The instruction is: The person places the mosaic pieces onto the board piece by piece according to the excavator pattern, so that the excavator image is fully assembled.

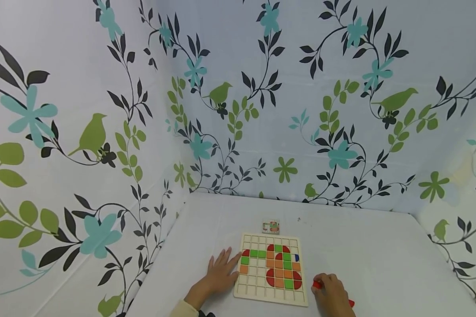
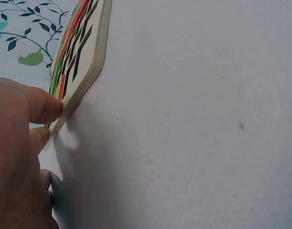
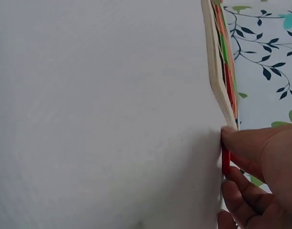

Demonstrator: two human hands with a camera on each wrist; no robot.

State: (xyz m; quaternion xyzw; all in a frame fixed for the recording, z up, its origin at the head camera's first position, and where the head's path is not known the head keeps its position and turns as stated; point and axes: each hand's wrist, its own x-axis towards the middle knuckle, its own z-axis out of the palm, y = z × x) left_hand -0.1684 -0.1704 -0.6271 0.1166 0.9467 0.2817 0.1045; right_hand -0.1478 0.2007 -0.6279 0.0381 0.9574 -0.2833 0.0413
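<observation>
A wooden grid board (image 1: 251, 290) lies on the table, with red, green and orange tiles and one blue tile in some of its squares. My left hand (image 1: 221, 274) rests at the board's left side, fingers spread and touching the edge; in the left wrist view the thumb (image 2: 46, 107) lies against the rim. To the right of the board, my right hand (image 1: 332, 294) pinches a red tile (image 3: 226, 161) between thumb and fingers, low over the table. Another red piece (image 1: 351, 303) shows beside that hand, partly hidden by it.
Behind the board lies a small picture card (image 1: 270, 226). A white cloth covers the table (image 1: 361, 246), and curtains (image 1: 238, 167) printed with birds and leaves hang around its back and sides.
</observation>
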